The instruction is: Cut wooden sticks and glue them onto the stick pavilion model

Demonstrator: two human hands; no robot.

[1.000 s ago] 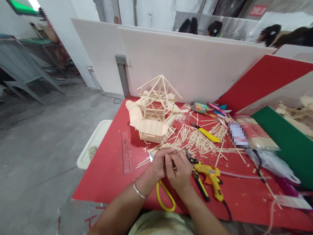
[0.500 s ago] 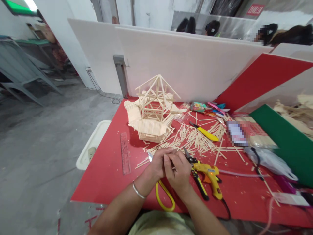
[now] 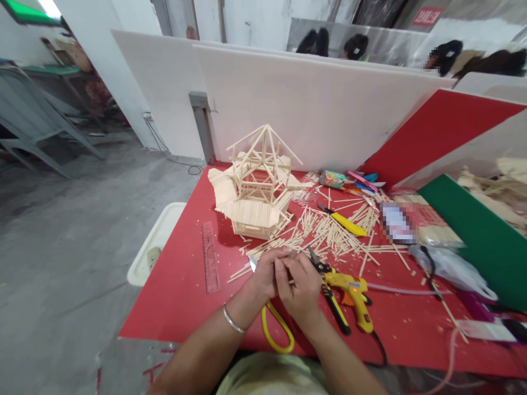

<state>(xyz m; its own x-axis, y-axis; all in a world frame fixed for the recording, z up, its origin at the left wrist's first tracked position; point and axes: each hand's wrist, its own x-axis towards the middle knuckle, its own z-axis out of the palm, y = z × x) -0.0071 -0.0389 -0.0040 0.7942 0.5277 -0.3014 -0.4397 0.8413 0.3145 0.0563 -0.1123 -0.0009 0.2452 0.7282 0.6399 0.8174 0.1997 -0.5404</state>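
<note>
The left hand (image 3: 267,272) and right hand (image 3: 303,286) meet, curled, near the front edge of the table (image 3: 177,307), any grip hidden, while the stick house (image 3: 252,213) stands upright beyond, nearer the left hand.

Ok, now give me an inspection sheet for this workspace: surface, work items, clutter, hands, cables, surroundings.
Surface: red tabletop, scattered with wood bits.
Work items: stick model upright, its top roof bare framing; yellow glue gun lying right of the hands.
Clutter: loose sticks heaped beside the model; yellow cutter among them; clear ruler flat on the left.
Hands: left hand and right hand together; anything between the fingertips is unclear.
Cables: black cord from the glue gun, near the front edge.
Surroundings: white board behind the model; grey chair at left.
</note>
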